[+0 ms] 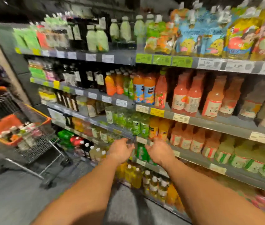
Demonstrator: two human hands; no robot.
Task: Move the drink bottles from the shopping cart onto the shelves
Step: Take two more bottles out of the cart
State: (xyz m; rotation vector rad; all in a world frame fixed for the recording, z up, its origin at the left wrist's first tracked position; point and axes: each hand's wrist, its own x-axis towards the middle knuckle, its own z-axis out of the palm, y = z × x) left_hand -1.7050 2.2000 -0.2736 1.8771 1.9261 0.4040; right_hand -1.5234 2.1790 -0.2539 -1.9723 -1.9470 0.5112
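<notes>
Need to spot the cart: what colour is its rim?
Orange, on the shopping cart, in the head view.

Narrow gap above packed green bottles

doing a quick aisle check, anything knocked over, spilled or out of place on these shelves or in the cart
Nothing stands out. Bottles on the shelves stand upright in rows, and no spill shows on the floor. The shopping cart holds bottles, too blurred to judge. Left hand and right hand reach empty toward the shelf.
</notes>
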